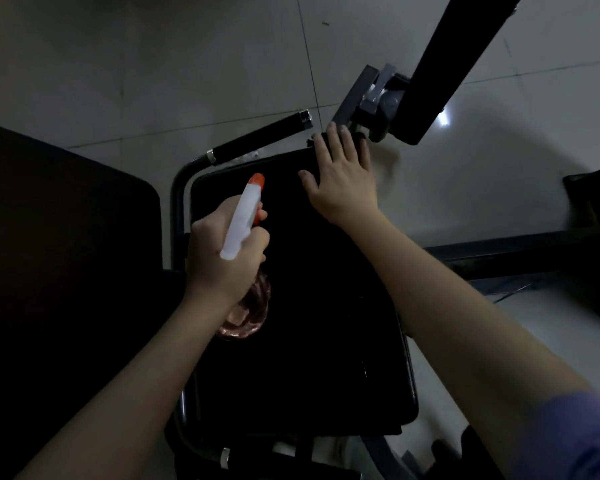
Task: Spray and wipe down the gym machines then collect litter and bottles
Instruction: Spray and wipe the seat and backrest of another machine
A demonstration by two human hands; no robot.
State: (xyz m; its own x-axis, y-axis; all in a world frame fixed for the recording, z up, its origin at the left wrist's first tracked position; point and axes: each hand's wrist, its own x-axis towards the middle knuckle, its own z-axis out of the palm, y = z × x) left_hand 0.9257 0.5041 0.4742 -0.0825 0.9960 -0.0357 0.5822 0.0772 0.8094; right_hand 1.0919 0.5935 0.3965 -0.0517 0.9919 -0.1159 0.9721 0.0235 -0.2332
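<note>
Your left hand (227, 251) gripped the spray bottle (244, 213) mid-frame, while your right hand (340, 178), flat on the dark cloth (315, 139) at the upper edge of the seat pad (309, 306), probably needed firm, overlapping strokes.

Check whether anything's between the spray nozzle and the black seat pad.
Nothing visible does. The left hand holds the spray bottle with its orange nozzle over bare seat pad; the right hand lies flat at the pad's far corner, beside the nozzle's line.

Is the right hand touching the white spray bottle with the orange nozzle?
Apart. The head view shows black seat pad between the right hand, flat at the pad's far corner, and the white spray bottle gripped by the left hand.
</note>
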